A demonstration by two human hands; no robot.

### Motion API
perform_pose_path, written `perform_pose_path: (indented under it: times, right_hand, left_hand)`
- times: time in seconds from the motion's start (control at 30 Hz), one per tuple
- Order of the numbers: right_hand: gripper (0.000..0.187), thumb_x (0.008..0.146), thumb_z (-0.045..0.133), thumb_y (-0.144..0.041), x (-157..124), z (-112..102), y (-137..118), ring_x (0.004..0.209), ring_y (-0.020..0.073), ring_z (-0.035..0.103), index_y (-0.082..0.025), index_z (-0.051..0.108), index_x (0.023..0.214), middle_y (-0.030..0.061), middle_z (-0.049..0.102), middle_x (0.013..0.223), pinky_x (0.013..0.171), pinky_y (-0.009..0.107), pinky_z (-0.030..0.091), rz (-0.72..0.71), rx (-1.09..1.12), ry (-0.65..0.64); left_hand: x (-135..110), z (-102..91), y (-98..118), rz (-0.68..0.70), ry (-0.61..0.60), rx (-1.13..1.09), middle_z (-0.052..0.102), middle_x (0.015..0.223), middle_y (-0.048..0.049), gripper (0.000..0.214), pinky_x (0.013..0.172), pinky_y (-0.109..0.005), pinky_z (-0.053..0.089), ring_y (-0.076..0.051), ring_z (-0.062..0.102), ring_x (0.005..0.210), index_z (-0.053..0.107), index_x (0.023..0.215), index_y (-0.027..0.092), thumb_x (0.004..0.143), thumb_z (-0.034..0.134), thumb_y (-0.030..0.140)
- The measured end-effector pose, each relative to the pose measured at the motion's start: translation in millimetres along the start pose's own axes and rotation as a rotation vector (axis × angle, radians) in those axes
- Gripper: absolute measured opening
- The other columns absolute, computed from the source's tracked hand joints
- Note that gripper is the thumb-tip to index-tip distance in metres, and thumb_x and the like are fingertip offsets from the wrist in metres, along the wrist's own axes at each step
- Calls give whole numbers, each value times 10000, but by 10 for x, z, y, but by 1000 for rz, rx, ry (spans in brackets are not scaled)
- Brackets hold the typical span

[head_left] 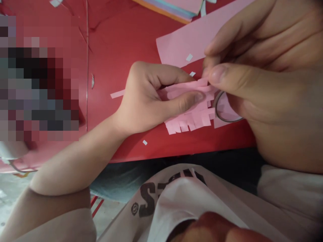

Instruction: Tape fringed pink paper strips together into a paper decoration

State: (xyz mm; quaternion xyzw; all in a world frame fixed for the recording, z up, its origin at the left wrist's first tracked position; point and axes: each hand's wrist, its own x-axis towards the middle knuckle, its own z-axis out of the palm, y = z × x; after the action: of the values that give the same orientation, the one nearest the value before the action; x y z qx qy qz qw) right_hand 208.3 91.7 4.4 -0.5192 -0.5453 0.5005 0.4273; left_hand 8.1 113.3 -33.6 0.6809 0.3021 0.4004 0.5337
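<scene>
- The left hand (148, 97) clasps the fringed pink paper (191, 117), thumb flat across the upper face, its other fingers behind. A firm but shallow hold seems best here: enough to stop the layers sliding, without creasing the middle.
- The right hand (272, 77) is at the paper's upper right corner, thumb close to the fingers (222, 37) as if pinching; whether they grip a strip I cannot tell.
- The paper is held above the near part of the worktop (106, 60), with cut tabs along its lower and right edges. Such narrow tabs probably tear easily, so handling them one at a time, close to the root, should work best while the left thumb braces nearby.
- A grey-rimmed ring (219, 114), perhaps a tape roll, is partly hidden by the right hand; keeping the tabs clear of its rim would be wise.
- A pink strip (117, 94) pokes out beyond the left wrist.
- Farther out are a pink sheet (181, 43), a white scrap (189, 57) over it, and stacked coloured paper (176, 8).
</scene>
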Motion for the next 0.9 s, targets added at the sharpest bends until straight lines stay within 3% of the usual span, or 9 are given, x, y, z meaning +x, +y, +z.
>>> perform_pose_path:
  times: [0.27,0.47,0.7,0.73,0.9]
  right_hand:
    - [172,864,742,-164,9,-32,-34,839,88,677,-240,759,1017,-39,731,969,735,231,567,56,-46,-24]
    - [225,797,719,-52,13,20,-24,776,108,643,-197,753,966,-16,717,903,669,263,513,4,11,13]
    - [245,762,714,-27,30,30,28,743,117,638,-194,765,934,-10,708,860,626,263,494,-21,104,9]
    - [249,766,716,-35,28,29,24,750,123,637,-200,768,945,-9,709,869,637,271,506,-13,90,5]
    - [287,865,665,-104,-25,9,-10,871,123,677,-244,801,1076,-32,758,1007,817,262,564,-16,-106,20]
  left_hand:
    - [10,-8,4,56,-5,-40,620,652,23,139,491,-228,325,-46,440,553,779,803,149,843,873,244]
    - [35,-74,225,-205,-147,184,508,659,38,181,561,-234,334,-49,453,590,743,844,165,1001,708,249]
    - [4,-12,189,-64,-17,88,541,640,54,183,528,-190,331,-31,473,555,711,766,152,937,756,199]
    - [1,-1,202,-142,-92,145,579,695,36,175,560,-199,372,-50,540,607,730,827,157,982,712,237]
    - [104,57,222,-66,-21,219,592,735,-9,357,600,-253,490,-183,710,770,749,989,209,975,683,559]
